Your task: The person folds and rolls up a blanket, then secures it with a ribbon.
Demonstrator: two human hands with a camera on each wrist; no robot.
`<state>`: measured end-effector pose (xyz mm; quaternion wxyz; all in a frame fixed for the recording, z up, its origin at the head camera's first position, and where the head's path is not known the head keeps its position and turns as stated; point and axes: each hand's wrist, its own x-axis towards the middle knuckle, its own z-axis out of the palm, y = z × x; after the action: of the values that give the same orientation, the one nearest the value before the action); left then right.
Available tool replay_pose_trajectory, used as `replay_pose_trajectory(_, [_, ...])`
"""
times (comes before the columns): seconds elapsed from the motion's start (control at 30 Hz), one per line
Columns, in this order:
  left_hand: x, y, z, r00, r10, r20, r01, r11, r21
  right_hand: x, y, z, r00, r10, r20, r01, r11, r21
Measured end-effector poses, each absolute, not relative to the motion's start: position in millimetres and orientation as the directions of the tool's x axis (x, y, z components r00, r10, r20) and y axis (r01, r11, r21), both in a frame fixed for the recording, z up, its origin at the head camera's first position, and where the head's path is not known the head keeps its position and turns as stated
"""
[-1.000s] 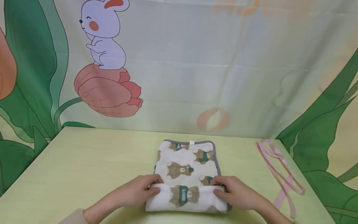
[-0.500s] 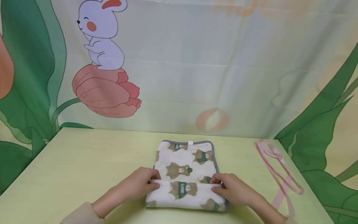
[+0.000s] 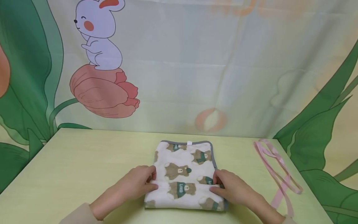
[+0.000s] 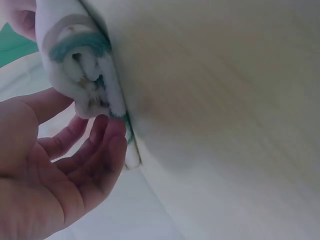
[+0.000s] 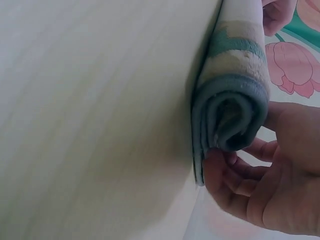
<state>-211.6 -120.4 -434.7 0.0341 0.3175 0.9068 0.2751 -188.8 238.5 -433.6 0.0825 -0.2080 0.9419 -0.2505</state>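
Observation:
A white plush towel (image 3: 198, 169) printed with brown bears and edged in grey lies on the table, its near part rolled into a thick roll (image 3: 181, 194). My left hand (image 3: 137, 183) grips the roll's left end, thumb on the near side and fingers curled over the far side. At the right end, my right hand (image 3: 232, 188) holds it the same way. The left wrist view shows the left hand (image 4: 65, 170) curled at the white spiral end (image 4: 65, 80). In the right wrist view, the right hand (image 5: 270, 190) curls around the grey-bound spiral end (image 5: 230, 82).
A pink ribbon (image 3: 281, 161) lies in loose loops on the right of the pale yellow table (image 3: 98, 158). Behind the table's far edge hangs a printed curtain (image 3: 173, 77) with a rabbit, flowers and leaves. A small white tag (image 3: 189, 143) sits at the towel's far edge.
The rolled near edge has turned slightly forward, bringing more of the lower bear print into view. Both hands have shifted a little away from the body, still holding the towel's ends.

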Motion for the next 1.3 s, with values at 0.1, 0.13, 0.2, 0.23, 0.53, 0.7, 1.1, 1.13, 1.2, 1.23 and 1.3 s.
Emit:
replay_pose_trajectory(0.1, [-209.7, -122.1, -431.1, -0.777, 0.611, 0.151, 0.593, 0.629, 0.503, -185.9, 239.1, -431.5, -0.898, -0.440, -0.001, -0.384, 0.784, -0.487])
replay_pose_trajectory(0.13, [-208.9, -122.2, -429.4, -0.768, 0.619, 0.163, 0.606, 0.620, 0.499, -185.0, 239.1, -430.9, -0.896, -0.443, 0.016, -0.396, 0.783, -0.481])
replay_pose_trajectory(0.2, [-207.0, -121.7, -425.5, -0.745, 0.640, 0.186, 0.635, 0.596, 0.492, -183.0, 238.9, -429.2, -0.891, -0.450, 0.052, -0.421, 0.779, -0.465])
replay_pose_trajectory(0.23, [-205.7, -121.1, -423.3, -0.734, 0.650, 0.197, 0.648, 0.583, 0.491, -182.2, 238.4, -428.3, -0.888, -0.455, 0.069, -0.433, 0.774, -0.462])
replay_pose_trajectory(0.53, [-186.7, -114.1, -411.8, -0.564, 0.814, 0.138, 0.753, 0.438, 0.491, -178.2, 230.8, -417.7, -0.871, -0.490, 0.033, -0.432, 0.734, -0.524])
replay_pose_trajectory(0.7, [-181.8, -112.9, -415.0, -0.535, 0.836, 0.121, 0.797, 0.451, 0.402, -175.3, 228.3, -412.6, -0.844, -0.536, 0.013, -0.460, 0.711, -0.532])
replay_pose_trajectory(1.1, [-183.9, -111.9, -419.8, -0.585, 0.808, 0.073, 0.763, 0.518, 0.387, -150.1, 222.8, -408.0, -0.742, -0.647, -0.174, -0.587, 0.753, -0.298])
replay_pose_trajectory(1.13, [-184.2, -111.8, -420.3, -0.591, 0.805, 0.062, 0.756, 0.525, 0.392, -150.2, 223.0, -409.2, -0.739, -0.652, -0.171, -0.593, 0.749, -0.294])
replay_pose_trajectory(1.2, [-185.4, -111.7, -421.7, -0.600, 0.799, 0.047, 0.748, 0.538, 0.389, -151.4, 224.1, -413.1, -0.732, -0.663, -0.160, -0.612, 0.742, -0.275])
replay_pose_trajectory(1.23, [-186.2, -111.7, -422.6, -0.604, 0.796, 0.041, 0.745, 0.545, 0.385, -152.3, 224.8, -415.6, -0.729, -0.668, -0.151, -0.621, 0.738, -0.266])
replay_pose_trajectory(1.3, [-187.6, -111.7, -424.0, -0.610, 0.792, 0.029, 0.740, 0.556, 0.379, -154.8, 225.4, -421.2, -0.722, -0.682, -0.117, -0.643, 0.724, -0.251])
